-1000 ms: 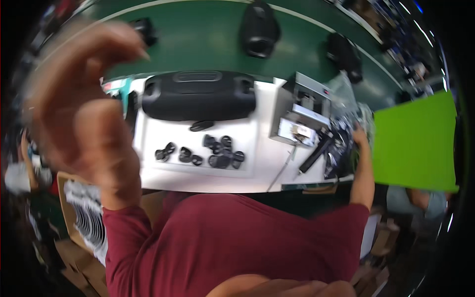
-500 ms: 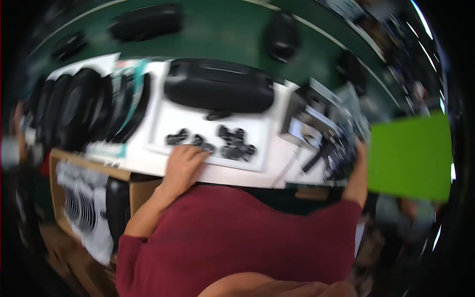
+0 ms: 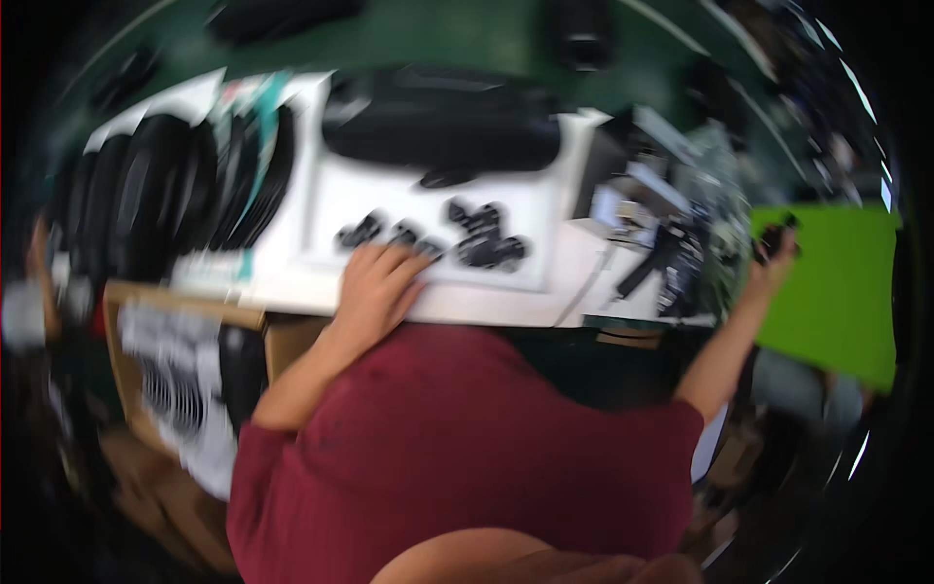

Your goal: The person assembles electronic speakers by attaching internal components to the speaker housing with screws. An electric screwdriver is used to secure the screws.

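Observation:
My left hand (image 3: 377,284) rests at the near edge of a shallow white tray (image 3: 530,271), palm down with its fingers stretched out. Its fingertips touch or lie right beside small round black parts (image 3: 405,234); blur hides which. To the right in the tray is a larger cluster of such black parts (image 3: 486,237). Behind them lies a long black cylindrical housing (image 3: 443,119), like a portable speaker body. Away to the right, my right hand (image 3: 772,268) is closed on a small dark part (image 3: 774,239), whose kind is blurred, in front of a bright green panel (image 3: 837,292).
Curved black panels (image 3: 156,195) stand in a row at the left. An open cardboard box (image 3: 185,297) with wrapped parts sits below them. Right of the tray are a grey box (image 3: 608,175), clear plastic bags (image 3: 715,195) and black pieces. More dark housings (image 3: 579,34) lie on the green surface beyond.
My right hand has moved right and up from the plastic bags, and a small dark part now shows in it. My left hand stays by the tray. The whole view has shifted.

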Available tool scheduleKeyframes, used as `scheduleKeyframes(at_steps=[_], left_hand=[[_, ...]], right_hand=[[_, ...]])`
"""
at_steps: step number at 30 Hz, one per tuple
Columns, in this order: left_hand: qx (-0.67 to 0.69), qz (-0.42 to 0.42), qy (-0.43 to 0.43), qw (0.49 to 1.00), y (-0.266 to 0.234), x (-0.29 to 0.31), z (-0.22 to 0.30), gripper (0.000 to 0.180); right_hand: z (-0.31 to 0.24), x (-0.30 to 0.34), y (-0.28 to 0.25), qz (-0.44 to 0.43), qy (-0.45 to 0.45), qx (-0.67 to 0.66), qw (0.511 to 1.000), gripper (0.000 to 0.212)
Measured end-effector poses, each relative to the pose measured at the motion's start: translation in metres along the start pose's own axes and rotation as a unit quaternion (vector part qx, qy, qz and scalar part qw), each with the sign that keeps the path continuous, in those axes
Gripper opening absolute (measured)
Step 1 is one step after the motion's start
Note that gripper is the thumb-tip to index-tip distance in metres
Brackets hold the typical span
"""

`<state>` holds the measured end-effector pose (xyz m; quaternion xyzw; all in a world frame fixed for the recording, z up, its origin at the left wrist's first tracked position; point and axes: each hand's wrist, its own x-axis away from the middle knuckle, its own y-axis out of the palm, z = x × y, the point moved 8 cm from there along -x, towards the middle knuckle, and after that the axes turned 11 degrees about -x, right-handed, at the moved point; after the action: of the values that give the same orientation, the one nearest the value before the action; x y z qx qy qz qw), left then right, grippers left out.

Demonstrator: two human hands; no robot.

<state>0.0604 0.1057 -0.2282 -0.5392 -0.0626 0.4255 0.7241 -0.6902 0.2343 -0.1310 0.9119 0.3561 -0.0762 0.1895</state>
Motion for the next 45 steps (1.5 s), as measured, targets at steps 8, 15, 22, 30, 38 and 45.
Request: scheduleKeyframes(at_steps=[8,15,22,30,38,45], left_hand=[[-0.047,0.034,-0.102,0.993,-0.038,-0.007,-0.043,0.043],[-0.071,-0.001,-0.15,0.986,-0.042,0.0,-0.074,0.044],[-0.08,-0.017,-0.158,0.984,-0.031,-0.013,-0.079,0.029],[-0.006,-0.024,-0.2,0.979,-0.027,-0.018,-0.092,0.018],[0.267,0.078,-0.329,0.903,-0.044,-0.011,-0.121,0.03],[0.23,0.091,-0.234,0.94,-0.083,-0.049,-0.128,0.023]], right_hand=[[0.058,0.256,0.407,-0.384,-0.024,0.16,0.909,0.043],[0.137,0.389,0.526,-0.597,-0.183,0.33,0.708,0.04],[0.118,0.382,0.528,-0.624,-0.115,0.365,0.682,0.05],[0.098,0.36,0.514,-0.558,-0.145,0.278,0.768,0.026],[0.104,0.33,0.491,-0.436,-0.214,0.206,0.849,0.027],[0.115,0.32,0.47,-0.398,-0.147,0.175,0.889,0.022]])
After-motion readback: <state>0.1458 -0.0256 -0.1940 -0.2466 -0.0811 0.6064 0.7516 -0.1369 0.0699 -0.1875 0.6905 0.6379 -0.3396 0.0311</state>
